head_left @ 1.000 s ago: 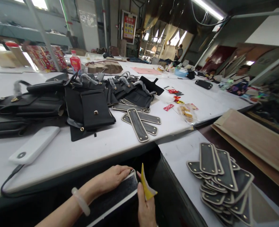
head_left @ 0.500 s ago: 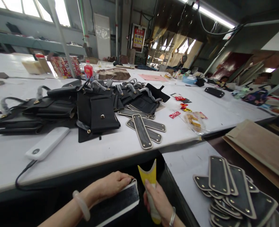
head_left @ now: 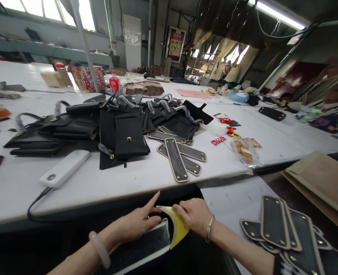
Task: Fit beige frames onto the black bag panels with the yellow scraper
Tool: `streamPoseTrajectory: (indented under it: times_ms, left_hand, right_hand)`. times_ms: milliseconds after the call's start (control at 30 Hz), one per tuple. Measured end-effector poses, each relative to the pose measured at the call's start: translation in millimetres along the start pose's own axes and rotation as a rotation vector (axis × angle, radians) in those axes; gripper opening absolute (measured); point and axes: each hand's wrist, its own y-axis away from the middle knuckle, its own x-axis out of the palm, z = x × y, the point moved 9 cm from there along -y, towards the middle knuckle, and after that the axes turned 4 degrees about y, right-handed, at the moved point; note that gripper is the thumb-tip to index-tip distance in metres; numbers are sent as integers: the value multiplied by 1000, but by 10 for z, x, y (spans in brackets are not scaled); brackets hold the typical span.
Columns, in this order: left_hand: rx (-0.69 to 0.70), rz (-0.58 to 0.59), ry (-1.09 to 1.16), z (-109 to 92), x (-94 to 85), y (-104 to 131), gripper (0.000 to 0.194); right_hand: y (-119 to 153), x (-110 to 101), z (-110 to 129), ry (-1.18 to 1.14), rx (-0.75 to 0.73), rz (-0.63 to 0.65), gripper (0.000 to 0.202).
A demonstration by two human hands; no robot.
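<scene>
Low in front of the table, my left hand [head_left: 137, 225] grips the far edge of a black panel [head_left: 150, 244] with pale borders. Its thumb presses on the top and its index finger points forward. A white bangle circles that wrist. My right hand [head_left: 196, 215] is closed around a yellow curved-end piece [head_left: 181, 232], thumb and fingers over its upper edge. The yellow piece's concave end faces the panel's right end; its lower tip seems to touch the panel's corner. The panel's near part fades into the dark below.
Black handbags [head_left: 126, 133] lie heaped on the white table [head_left: 80, 198], beside loose black strips with studs [head_left: 176, 160]. A white power bank [head_left: 64, 168] trails a cable. More studded strips [head_left: 274, 221] pile up at right, near brown cardboard [head_left: 323, 183]. Snack wrappers [head_left: 218, 141] lie further back.
My right hand has raised and turned the yellow piece, bringing its curved end from pointing upward to the panel's end. My left index finger has stretched out. The view has shifted slightly.
</scene>
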Motion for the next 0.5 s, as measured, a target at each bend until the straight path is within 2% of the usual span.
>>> streamPoseTrajectory:
  times_ms: [100,233,367,500]
  left_hand:
    - [8,-27,-9,-31,-34,7,78]
    - [66,-33,-42,-115,-49,8,62]
    - [147,-15,-33,-239,-22,24,47]
    - [131,-26,-83,-300,-16,51,36]
  right_hand:
    - [-119,-105,181,157,-134,-52,58]
    - [-221,-163,355,295,-280,-63,59]
    - [-263,-186,460,374,-368,-56,57]
    - [-263,-192,520,410,-408,-44,58]
